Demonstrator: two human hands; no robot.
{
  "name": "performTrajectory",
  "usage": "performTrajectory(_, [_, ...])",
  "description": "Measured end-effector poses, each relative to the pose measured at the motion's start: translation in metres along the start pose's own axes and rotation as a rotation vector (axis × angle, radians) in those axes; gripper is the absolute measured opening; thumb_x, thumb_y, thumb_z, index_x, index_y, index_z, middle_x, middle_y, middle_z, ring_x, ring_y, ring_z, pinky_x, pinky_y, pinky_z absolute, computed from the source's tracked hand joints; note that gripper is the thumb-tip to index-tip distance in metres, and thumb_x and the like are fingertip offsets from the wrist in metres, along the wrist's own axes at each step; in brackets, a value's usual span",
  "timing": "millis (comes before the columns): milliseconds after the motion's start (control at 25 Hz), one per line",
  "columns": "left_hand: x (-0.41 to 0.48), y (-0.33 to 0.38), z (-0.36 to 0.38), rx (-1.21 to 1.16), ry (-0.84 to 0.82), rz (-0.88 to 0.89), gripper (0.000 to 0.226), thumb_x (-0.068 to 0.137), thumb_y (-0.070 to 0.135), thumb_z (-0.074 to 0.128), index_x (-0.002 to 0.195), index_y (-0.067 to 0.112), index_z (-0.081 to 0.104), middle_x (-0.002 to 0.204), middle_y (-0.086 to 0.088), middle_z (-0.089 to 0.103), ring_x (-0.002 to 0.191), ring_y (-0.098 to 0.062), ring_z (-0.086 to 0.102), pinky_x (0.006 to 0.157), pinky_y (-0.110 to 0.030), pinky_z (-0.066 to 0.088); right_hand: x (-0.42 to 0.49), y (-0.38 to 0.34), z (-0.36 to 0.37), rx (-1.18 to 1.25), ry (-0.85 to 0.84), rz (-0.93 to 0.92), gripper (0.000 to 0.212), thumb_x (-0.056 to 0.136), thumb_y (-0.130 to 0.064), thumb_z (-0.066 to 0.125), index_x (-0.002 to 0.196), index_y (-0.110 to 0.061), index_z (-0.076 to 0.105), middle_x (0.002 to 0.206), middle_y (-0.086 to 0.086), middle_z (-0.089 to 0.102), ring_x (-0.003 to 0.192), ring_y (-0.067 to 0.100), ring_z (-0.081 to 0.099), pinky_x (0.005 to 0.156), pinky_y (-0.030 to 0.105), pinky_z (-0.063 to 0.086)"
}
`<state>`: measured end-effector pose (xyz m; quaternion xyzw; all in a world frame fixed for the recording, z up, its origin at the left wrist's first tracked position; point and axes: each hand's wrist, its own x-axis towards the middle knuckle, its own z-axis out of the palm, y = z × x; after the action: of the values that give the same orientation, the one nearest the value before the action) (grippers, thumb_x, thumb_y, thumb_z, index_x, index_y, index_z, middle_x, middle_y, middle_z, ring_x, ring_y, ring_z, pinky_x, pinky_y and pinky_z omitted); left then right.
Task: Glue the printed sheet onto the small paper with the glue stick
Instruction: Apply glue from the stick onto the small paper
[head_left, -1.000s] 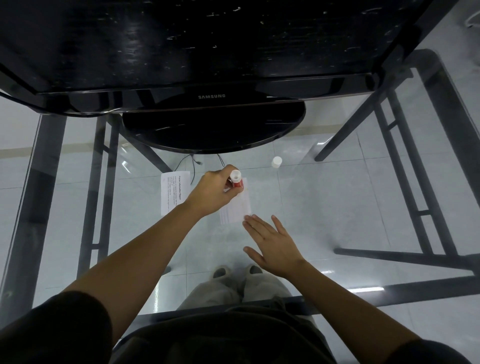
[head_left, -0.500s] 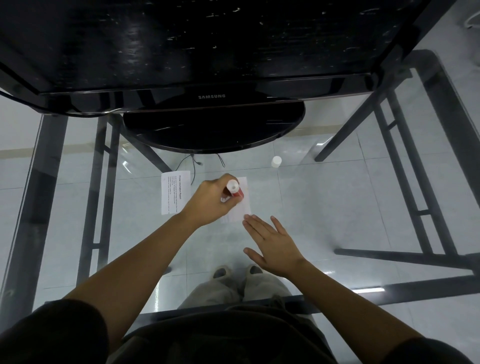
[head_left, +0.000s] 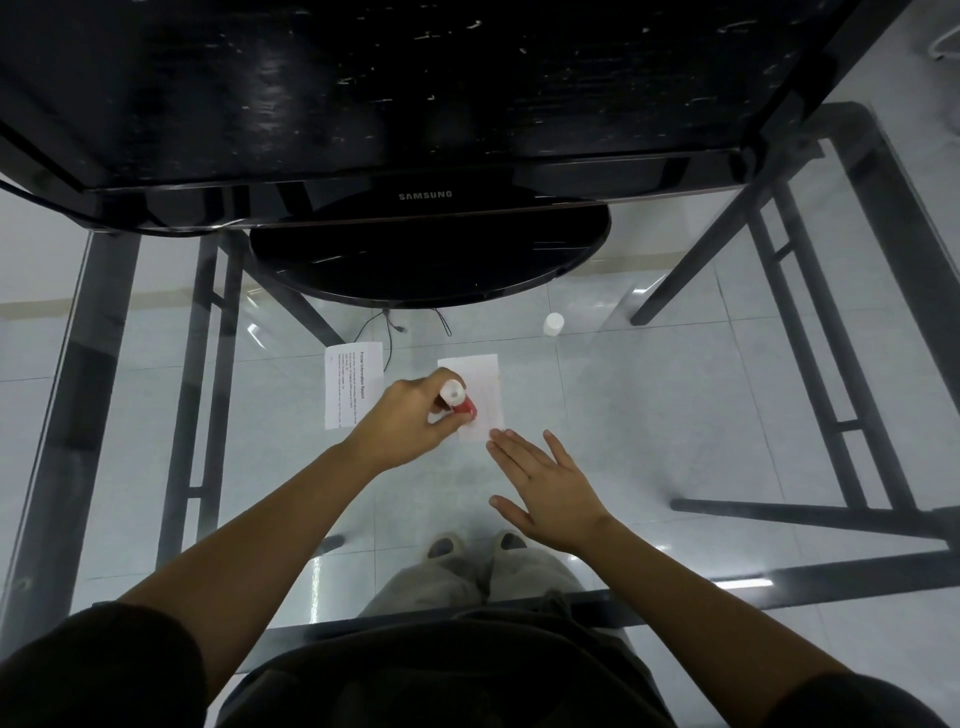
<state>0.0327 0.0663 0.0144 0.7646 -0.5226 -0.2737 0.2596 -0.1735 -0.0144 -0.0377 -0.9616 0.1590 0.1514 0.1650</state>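
Over small paper (head_left: 480, 374), glue stick (head_left: 460, 404) in curled left hand (head_left: 405, 421); right hand (head_left: 550, 483) flat beside; cap (head_left: 554, 325), monitor (head_left: 415, 104) beyond.

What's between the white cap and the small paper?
Nothing: only bare glass tabletop separates the white cap from the small paper, per the head view.

The bare left forearm (head_left: 249, 525) reaches from the near left toward the middle. Its left hand (head_left: 405, 423) is curled, knuckles up, fingers and thumb gripping the glue stick (head_left: 460, 405). The right forearm (head_left: 675, 566) angles in from the near right. Just right of and nearer than the left, the right hand (head_left: 550, 483) lies palm down, fingers straight and slightly spread, pointing far and left.
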Motion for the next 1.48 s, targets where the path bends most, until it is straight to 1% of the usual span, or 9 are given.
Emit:
performTrajectory(80, [0.000, -0.001, -0.002, 0.002, 0.101, -0.001, 0.027, 0.083, 0.028, 0.066, 0.104, 0.016, 0.054, 0.096, -0.005, 0.069, 0.084, -0.017, 0.064, 0.072, -0.026, 0.051, 0.000, 0.000, 0.000, -0.003, -0.004, 0.000, 0.068, 0.091, -0.060, 0.018, 0.147, -0.022, 0.007, 0.157, -0.001, 0.009, 0.144, 0.016, 0.004, 0.108, 0.040, -0.020])
performTrajectory(280, [-0.008, 0.001, 0.006, 0.035, -0.048, 0.051, 0.025, 0.084, 0.031, 0.065, 0.103, 0.018, 0.054, 0.095, -0.002, 0.069, 0.083, -0.018, 0.065, 0.071, -0.021, 0.048, 0.000, 0.000, -0.002, -0.005, -0.009, 0.006, 0.069, 0.090, -0.061, 0.017, 0.147, -0.022, 0.008, 0.157, -0.001, 0.010, 0.144, 0.017, 0.006, 0.110, 0.042, -0.016])
performTrajectory(480, [-0.008, -0.006, -0.001, -0.004, 0.161, -0.029, 0.026, 0.082, 0.027, 0.068, 0.102, 0.015, 0.055, 0.094, -0.002, 0.070, 0.081, -0.015, 0.064, 0.069, -0.017, 0.047, 0.001, -0.001, -0.004, -0.007, -0.008, 0.007, 0.068, 0.091, -0.060, 0.018, 0.147, -0.022, 0.008, 0.157, -0.001, 0.009, 0.144, 0.017, 0.005, 0.110, 0.041, -0.016])
performTrajectory(640, [-0.017, -0.004, 0.006, 0.011, -0.010, 0.032, 0.028, 0.082, 0.030, 0.067, 0.104, 0.018, 0.056, 0.096, -0.001, 0.069, 0.082, -0.015, 0.064, 0.071, -0.014, 0.043, 0.001, -0.002, -0.006, 0.010, -0.011, 0.014, 0.068, 0.091, -0.060, 0.020, 0.146, -0.022, 0.010, 0.157, -0.001, 0.011, 0.144, 0.017, 0.007, 0.111, 0.042, -0.014])
performTrajectory(840, [-0.011, -0.011, -0.006, -0.016, 0.214, -0.073, 0.026, 0.082, 0.029, 0.068, 0.100, 0.016, 0.055, 0.090, -0.003, 0.069, 0.078, -0.013, 0.063, 0.067, -0.021, 0.048, 0.001, -0.002, -0.009, 0.001, -0.020, 0.017, 0.069, 0.091, -0.060, 0.019, 0.146, -0.022, 0.009, 0.157, -0.001, 0.010, 0.144, 0.017, 0.005, 0.113, 0.041, -0.013])
performTrajectory(1040, [-0.018, -0.007, 0.004, -0.003, -0.004, 0.047, 0.027, 0.082, 0.028, 0.068, 0.103, 0.017, 0.057, 0.096, -0.001, 0.069, 0.082, -0.016, 0.065, 0.071, -0.008, 0.041, 0.001, -0.004, -0.011, 0.013, -0.031, 0.018, 0.068, 0.091, -0.060, 0.020, 0.146, -0.022, 0.009, 0.157, -0.001, 0.010, 0.144, 0.017, 0.005, 0.113, 0.042, -0.012])
performTrajectory(1200, [-0.012, -0.012, -0.003, 0.004, 0.190, -0.091, 0.026, 0.081, 0.029, 0.068, 0.100, 0.018, 0.054, 0.095, -0.003, 0.069, 0.078, -0.012, 0.062, 0.065, -0.016, 0.044, 0.002, -0.004, -0.012, 0.019, -0.030, 0.021, 0.067, 0.091, -0.059, 0.022, 0.146, -0.022, 0.012, 0.157, -0.001, 0.012, 0.144, 0.017, 0.008, 0.114, 0.041, -0.011])
performTrajectory(1280, [-0.010, -0.010, -0.002, 0.000, 0.259, -0.093, 0.025, 0.081, 0.029, 0.068, 0.098, 0.018, 0.054, 0.090, -0.002, 0.069, 0.075, -0.010, 0.061, 0.063, -0.012, 0.042, 0.002, -0.004, -0.015, 0.017, -0.019, 0.017, 0.066, 0.091, -0.059, 0.022, 0.146, -0.022, 0.014, 0.156, -0.001, 0.015, 0.144, 0.017, 0.011, 0.113, 0.040, -0.011])
performTrajectory(1480, [-0.013, -0.003, 0.010, 0.008, 0.130, -0.028, 0.030, 0.080, 0.029, 0.069, 0.105, 0.016, 0.056, 0.097, -0.005, 0.070, 0.083, -0.018, 0.066, 0.070, -0.017, 0.043, 0.006, -0.004, -0.021, 0.019, -0.005, 0.010, 0.063, 0.093, -0.055, 0.024, 0.145, -0.022, 0.016, 0.155, 0.001, 0.022, 0.142, 0.018, 0.019, 0.114, 0.041, -0.009])
